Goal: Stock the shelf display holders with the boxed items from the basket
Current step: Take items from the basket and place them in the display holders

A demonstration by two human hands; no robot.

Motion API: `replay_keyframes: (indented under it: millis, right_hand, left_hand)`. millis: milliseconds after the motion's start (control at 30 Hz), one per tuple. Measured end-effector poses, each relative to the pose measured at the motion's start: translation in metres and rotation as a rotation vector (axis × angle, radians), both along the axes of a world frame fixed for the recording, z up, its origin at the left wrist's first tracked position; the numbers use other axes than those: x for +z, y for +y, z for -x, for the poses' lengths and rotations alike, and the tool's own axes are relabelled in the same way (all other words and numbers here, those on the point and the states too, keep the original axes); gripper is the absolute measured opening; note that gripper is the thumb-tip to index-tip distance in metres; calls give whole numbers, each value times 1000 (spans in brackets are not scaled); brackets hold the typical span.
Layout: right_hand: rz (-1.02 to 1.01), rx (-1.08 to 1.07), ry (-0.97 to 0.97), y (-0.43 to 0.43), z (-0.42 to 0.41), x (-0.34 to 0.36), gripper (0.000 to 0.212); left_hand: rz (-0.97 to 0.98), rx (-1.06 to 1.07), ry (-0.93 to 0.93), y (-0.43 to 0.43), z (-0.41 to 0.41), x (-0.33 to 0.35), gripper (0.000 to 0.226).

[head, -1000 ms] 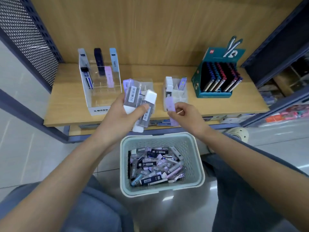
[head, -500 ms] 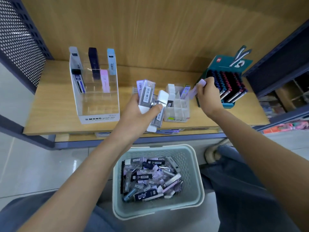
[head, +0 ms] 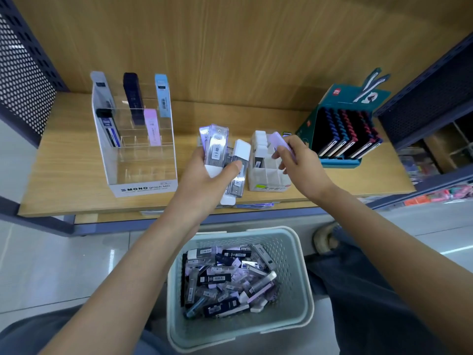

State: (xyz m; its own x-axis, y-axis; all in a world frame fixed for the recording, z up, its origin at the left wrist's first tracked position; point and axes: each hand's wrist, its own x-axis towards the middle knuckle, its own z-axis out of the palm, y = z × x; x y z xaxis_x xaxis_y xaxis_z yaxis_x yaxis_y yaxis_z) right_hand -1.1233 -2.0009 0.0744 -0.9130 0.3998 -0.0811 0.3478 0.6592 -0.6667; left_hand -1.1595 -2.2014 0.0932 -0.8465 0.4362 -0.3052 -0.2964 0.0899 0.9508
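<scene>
Shelf [head: 64,180]: bare wood along left edge and at right front corner. MONO holder [head: 143,175], white divided holder [head: 266,176] and teal display box [head: 340,162] block the centre.

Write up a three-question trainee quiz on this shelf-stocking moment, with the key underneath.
1. True or false: the basket on the floor holds many boxed items.
2. The right hand pinches a lilac box just over:
A. the basket
B. the small white divided holder
C. the clear MONO holder
3. Which hand has its grip on a bunch of boxes at once?

Key: 1 true; 2 B; 3 the left hand.
</scene>
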Motion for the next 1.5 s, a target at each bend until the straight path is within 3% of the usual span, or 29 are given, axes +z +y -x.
replay_keyframes:
  millis: [200,400,467,533,667,933,1167,1500]
  right_hand:
    - [311,56,90,-45,21,23,4]
    - [317,177,88,-87,58,31,5]
    - [265,212,91,-98,69,30,7]
    - [90,291,100,-104,80,27,14]
    - [-174,408,23,-113,99,19,24]
    - [-174,361,44,-134,115,18,9]
    - [-291,431,-33,-146,120,13,25]
    - [-327,478,-111,-148,136,9,21]
  left_hand:
    - [52,93,30,-28,10,-5,20]
    - [69,212,39,-64,21,-5,19]
    - [61,246,34,-73,23,-5,21]
    - [52,275,28,-80,25,-4,27]
    - [16,319,6,-93,29,-5,17]
    - [16,352,-23,-108,36,-8,16]
    - [11,363,-27,-113,40,-9,16]
    - [24,361,-46,-115,42,-13,26]
